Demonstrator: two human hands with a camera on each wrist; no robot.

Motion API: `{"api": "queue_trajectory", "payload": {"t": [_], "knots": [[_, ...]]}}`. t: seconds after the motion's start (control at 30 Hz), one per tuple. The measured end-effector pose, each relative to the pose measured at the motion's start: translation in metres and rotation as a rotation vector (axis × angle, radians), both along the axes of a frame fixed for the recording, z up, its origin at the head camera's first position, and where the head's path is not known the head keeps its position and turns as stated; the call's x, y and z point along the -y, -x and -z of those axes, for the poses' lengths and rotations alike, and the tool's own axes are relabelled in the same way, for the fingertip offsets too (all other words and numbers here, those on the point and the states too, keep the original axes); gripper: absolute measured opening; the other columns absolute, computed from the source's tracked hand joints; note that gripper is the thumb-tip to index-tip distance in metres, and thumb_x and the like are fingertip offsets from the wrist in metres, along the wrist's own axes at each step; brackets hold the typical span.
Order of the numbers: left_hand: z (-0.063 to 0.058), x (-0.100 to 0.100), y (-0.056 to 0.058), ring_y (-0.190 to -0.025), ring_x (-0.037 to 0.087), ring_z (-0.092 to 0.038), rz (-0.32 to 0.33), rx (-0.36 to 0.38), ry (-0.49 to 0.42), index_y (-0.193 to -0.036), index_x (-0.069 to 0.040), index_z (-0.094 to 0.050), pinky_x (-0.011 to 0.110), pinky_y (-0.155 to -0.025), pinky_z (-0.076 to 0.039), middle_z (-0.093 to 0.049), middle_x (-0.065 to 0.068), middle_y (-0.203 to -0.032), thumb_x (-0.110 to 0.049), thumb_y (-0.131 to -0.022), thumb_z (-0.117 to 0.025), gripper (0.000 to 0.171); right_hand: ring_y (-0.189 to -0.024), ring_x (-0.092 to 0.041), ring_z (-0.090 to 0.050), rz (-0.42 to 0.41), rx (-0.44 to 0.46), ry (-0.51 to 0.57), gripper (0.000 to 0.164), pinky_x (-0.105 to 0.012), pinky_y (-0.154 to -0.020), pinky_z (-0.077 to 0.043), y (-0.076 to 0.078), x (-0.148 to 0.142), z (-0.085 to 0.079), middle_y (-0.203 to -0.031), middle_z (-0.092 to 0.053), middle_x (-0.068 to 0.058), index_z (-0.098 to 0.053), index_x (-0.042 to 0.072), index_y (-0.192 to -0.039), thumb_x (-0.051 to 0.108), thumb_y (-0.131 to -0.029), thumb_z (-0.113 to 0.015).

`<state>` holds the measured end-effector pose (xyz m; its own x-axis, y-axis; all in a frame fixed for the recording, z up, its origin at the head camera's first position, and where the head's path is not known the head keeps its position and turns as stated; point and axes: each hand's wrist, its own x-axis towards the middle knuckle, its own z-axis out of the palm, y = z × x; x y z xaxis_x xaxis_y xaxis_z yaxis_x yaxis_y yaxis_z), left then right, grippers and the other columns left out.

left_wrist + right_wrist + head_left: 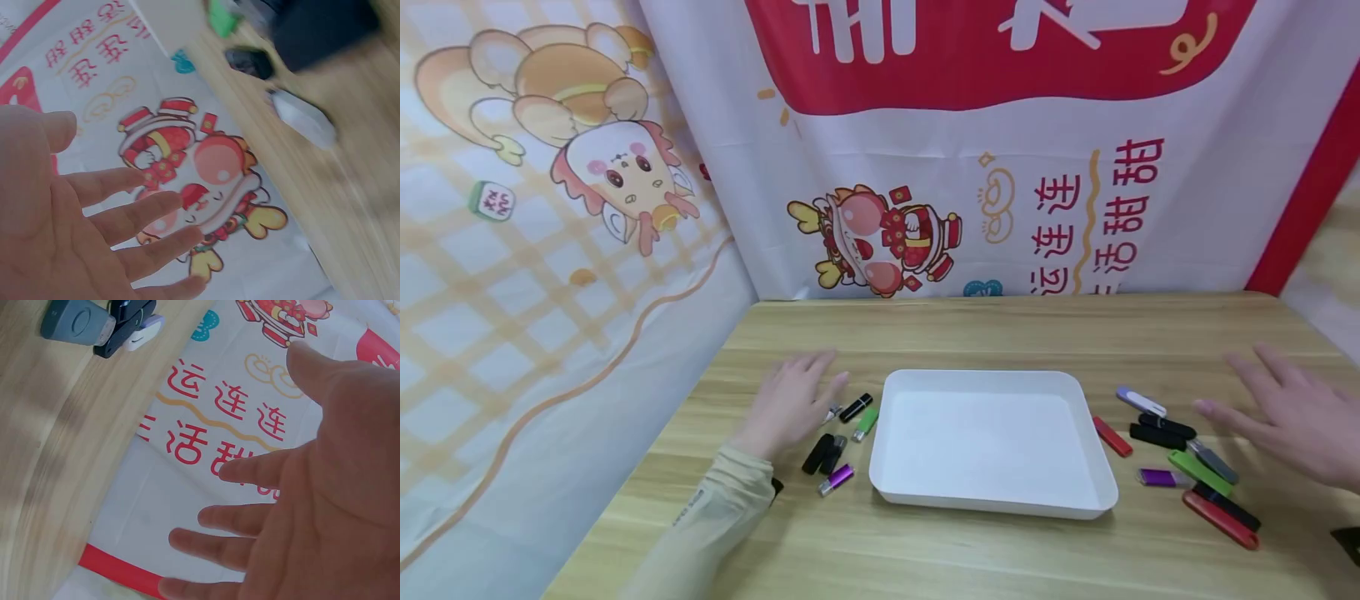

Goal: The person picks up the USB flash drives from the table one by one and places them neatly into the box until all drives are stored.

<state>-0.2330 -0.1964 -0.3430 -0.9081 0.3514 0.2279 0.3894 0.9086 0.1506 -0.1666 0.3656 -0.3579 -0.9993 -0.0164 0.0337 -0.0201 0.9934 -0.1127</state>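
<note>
My left hand hovers over the table's left side with its fingers spread and nothing held. Beside and below it lie several USB flash drives, among them a black one, a green one and a purple one. In the left wrist view a white drive lies on the wood. My right hand, also spread and holding nothing, is just right of another group. That group has a red drive, a green drive, a grey drive and several more.
Between the two groups stands a shallow white tray with raised walls. The wooden table ends at a printed cloth hung behind it. A second patterned cloth hangs along the left edge.
</note>
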Motion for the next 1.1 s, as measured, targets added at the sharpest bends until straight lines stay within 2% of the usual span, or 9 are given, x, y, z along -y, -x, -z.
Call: {"api": "queue_trajectory", "payload": {"t": [0.1,0.27,0.4,0.5,0.6,0.67,0.83,0.97,1.1], "knots": [[-0.002,-0.008,-0.005,-0.128,0.038,-0.047,0.01,0.022,-0.038,-0.144,-0.007,-0.048,0.056,-0.103,-0.037,-0.049,0.018,-0.142,-0.054,-0.103,-0.034,0.064,-0.116,-0.07,-0.024,-0.016,-0.036,-0.024,0.101,-0.078,-0.09,-0.021,-0.001,0.001,-0.002,-0.136,-0.014,-0.051,-0.023,-0.021,-0.142,0.066,-0.095,-0.045],[-0.002,-0.02,-0.015,-0.12,0.033,-0.055,-0.012,0.095,-0.082,-0.141,-0.008,-0.052,0.052,-0.095,-0.046,-0.055,0.014,-0.136,-0.053,-0.103,-0.038,0.06,-0.11,-0.064,-0.039,-0.047,-0.056,-0.077,0.092,-0.073,-0.087,-0.035,-0.003,0.001,-0.004,-0.122,-0.036,-0.048,-0.044,-0.022,-0.126,0.064,-0.094,-0.05],[0.001,-0.029,-0.019,-0.084,0.017,-0.066,0.006,0.117,-0.122,-0.111,-0.017,-0.066,0.039,-0.072,-0.054,-0.069,0.002,-0.101,-0.05,-0.102,-0.044,0.041,-0.104,-0.062,-0.045,-0.053,-0.045,-0.077,0.086,-0.07,-0.082,-0.04,-0.005,0.003,-0.003,-0.116,-0.045,-0.046,-0.051,-0.022,-0.118,0.06,-0.093,-0.056],[0.003,-0.035,-0.023,-0.054,0.008,-0.052,0.04,0.147,-0.129,-0.089,-0.02,-0.06,0.03,-0.049,-0.044,-0.057,-0.007,-0.067,-0.046,-0.102,-0.048,0.032,-0.102,-0.062,-0.047,-0.049,-0.037,-0.076,0.081,-0.069,-0.081,-0.041,-0.008,0.006,-0.003,-0.113,-0.049,-0.046,-0.054,-0.021,-0.113,0.057,-0.092,-0.06],[0.003,-0.039,-0.027,-0.042,0.007,-0.04,0.069,0.173,-0.129,-0.091,-0.018,-0.061,0.026,-0.04,-0.033,-0.045,-0.008,-0.053,-0.04,-0.102,-0.052,0.026,-0.099,-0.06,-0.05,-0.043,-0.042,-0.077,0.078,-0.067,-0.08,-0.043,-0.01,0.007,-0.004,-0.109,-0.052,-0.045,-0.056,-0.021,-0.11,0.054,-0.091,-0.063],[0.003,-0.042,-0.029,-0.04,0.006,-0.036,0.078,0.183,-0.13,-0.102,-0.015,-0.065,0.025,-0.038,-0.03,-0.044,-0.008,-0.051,-0.039,-0.101,-0.054,0.026,-0.096,-0.058,-0.053,-0.046,-0.051,-0.075,0.075,-0.065,-0.078,-0.045,-0.01,0.007,-0.003,-0.107,-0.054,-0.043,-0.057,-0.02,-0.109,0.052,-0.091,-0.064],[0.004,-0.047,-0.034,-0.043,0.006,-0.045,0.081,0.202,-0.123,-0.122,-0.005,-0.064,0.026,-0.042,-0.038,-0.057,-0.007,-0.061,-0.039,-0.1,-0.055,0.042,-0.083,-0.048,-0.06,-0.072,-0.02,-0.047,0.069,-0.057,-0.068,-0.05,-0.009,0.006,-0.003,-0.097,-0.06,-0.036,-0.06,-0.018,-0.105,0.049,-0.092,-0.065],[0.006,-0.048,-0.038,-0.042,0.006,-0.045,0.088,0.18,-0.081,-0.099,-0.007,-0.066,0.026,-0.04,-0.036,-0.052,-0.008,-0.055,-0.036,-0.098,-0.06,0.03,-0.072,-0.033,-0.061,-0.104,0.03,0.001,0.059,-0.05,-0.062,-0.052,-0.005,0.012,-0.003,-0.084,-0.064,-0.021,-0.065,-0.011,-0.099,0.047,-0.092,-0.066],[0.007,-0.048,-0.043,-0.04,0.006,-0.042,0.105,0.156,-0.067,-0.081,-0.015,-0.057,0.025,-0.039,-0.032,-0.043,-0.009,-0.049,-0.032,-0.095,-0.064,0.024,-0.061,-0.018,-0.052,-0.143,0.035,0.046,0.041,-0.038,-0.055,-0.05,-0.005,0.022,-0.005,-0.07,-0.058,-0.002,-0.069,-0.002,-0.09,0.039,-0.091,-0.069]]}}
